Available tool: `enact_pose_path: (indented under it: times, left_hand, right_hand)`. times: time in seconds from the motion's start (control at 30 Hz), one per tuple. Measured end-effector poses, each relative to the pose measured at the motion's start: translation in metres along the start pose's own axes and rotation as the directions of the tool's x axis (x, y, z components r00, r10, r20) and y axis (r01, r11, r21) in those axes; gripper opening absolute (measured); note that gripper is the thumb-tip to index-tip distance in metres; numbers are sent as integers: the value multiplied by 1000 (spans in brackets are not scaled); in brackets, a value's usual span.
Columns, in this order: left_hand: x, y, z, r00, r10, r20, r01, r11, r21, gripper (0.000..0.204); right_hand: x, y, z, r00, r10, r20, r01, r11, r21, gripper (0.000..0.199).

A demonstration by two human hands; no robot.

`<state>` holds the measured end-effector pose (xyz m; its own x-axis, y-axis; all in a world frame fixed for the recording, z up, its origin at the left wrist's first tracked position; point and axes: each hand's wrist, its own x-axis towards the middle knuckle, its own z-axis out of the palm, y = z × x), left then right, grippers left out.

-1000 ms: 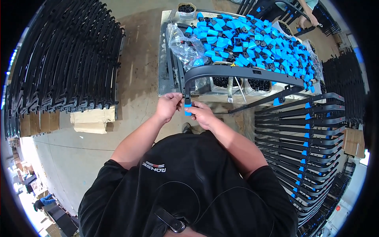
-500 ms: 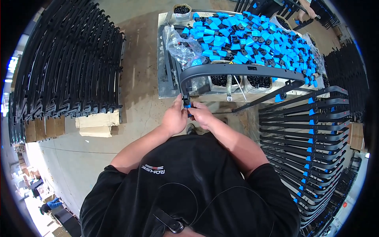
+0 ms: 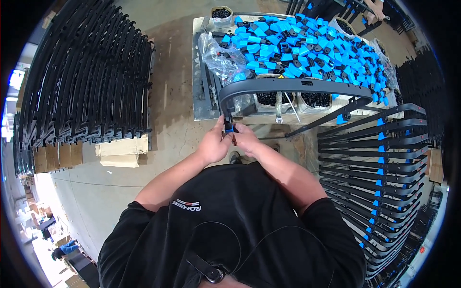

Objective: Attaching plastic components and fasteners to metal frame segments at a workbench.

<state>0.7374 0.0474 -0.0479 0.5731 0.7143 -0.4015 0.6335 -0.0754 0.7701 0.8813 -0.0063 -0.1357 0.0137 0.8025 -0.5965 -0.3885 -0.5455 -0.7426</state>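
A black curved tube frame [image 3: 269, 85] spans the front of the table, its left end bending down toward me. At that end a small blue-and-black plastic fitting [image 3: 229, 129] sits between my two hands. My left hand [image 3: 214, 145] is closed at the fitting's left side, its index finger stretched up along the tube. From the right, my right hand [image 3: 247, 141] grips the fitting with bent fingers. Its underside and some of my fingertips are hidden.
A big heap of blue-and-black fittings [image 3: 307, 50] covers the table. Boxes of small black parts [image 3: 314, 100], a wrench [image 3: 279, 114] and a plastic bag [image 3: 223, 62] lie around it. Stacked black frames stand left [image 3: 91, 77] and right [image 3: 372, 163]. Another person's hand [image 3: 374, 10] shows far right.
The fitting has turned in my fingers and moved slightly up toward the tube end, showing more blue on top. The frame stays nearly where it was.
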Motion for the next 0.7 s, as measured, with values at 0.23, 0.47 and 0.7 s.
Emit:
enact_pose_path:
  times: [0.23,0.47,0.7]
  left_hand:
    - [-7,0,-4,982,-41,-186,67,988,138,64]
    - [-17,30,-6,774,623,-113,-563,759,327,29]
    - [-11,19,0,794,606,-44,-563,761,323,21]
  right_hand:
    - [-15,-11,-27,997,13,-73,-11,999,33,30]
    - [-57,-54,-21,965,-52,257,-114,800,589,48]
    - [-60,-50,-24,960,-80,268,-93,813,575,41]
